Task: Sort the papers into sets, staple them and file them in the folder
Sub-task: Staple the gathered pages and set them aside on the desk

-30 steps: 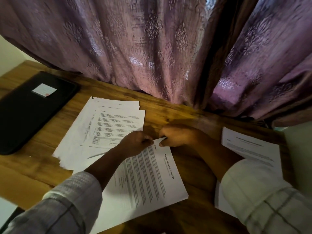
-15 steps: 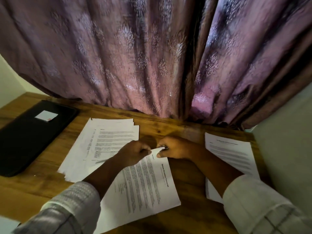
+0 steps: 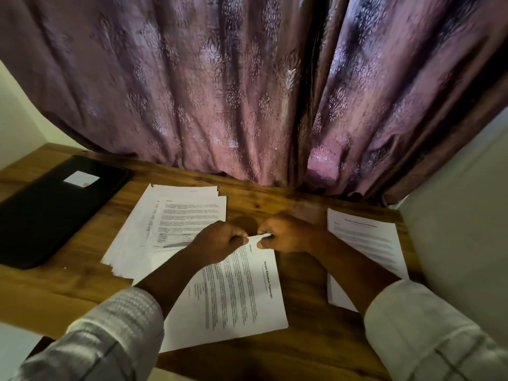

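A black folder (image 3: pixel 55 213) with a white label (image 3: pixel 81 179) lies closed at the far left of the wooden table (image 3: pixel 302 353), well apart from both hands. Just right of it sits a loose pile of papers (image 3: pixel 165 215), its sheets fanned and uneven. A purple patterned curtain (image 3: pixel 220 92) hangs behind, its hem reaching the table's back edge. The transcript set (image 3: pixel 236 292) lies in the middle, overlapping the pile's near corner, and the left forearm crosses over both. At the far right another printed set (image 3: pixel 365 237) lies flat, its near part hidden by the right arm.

The left hand (image 3: pixel 217 240) is clenched, pinching the far corner of the transcript set. The right hand (image 3: pixel 288 233), just beside it, has curled fingers gripping a small metal thing (image 3: pixel 268 234) at that same corner, thumb down on the paper; what the thing is cannot be told
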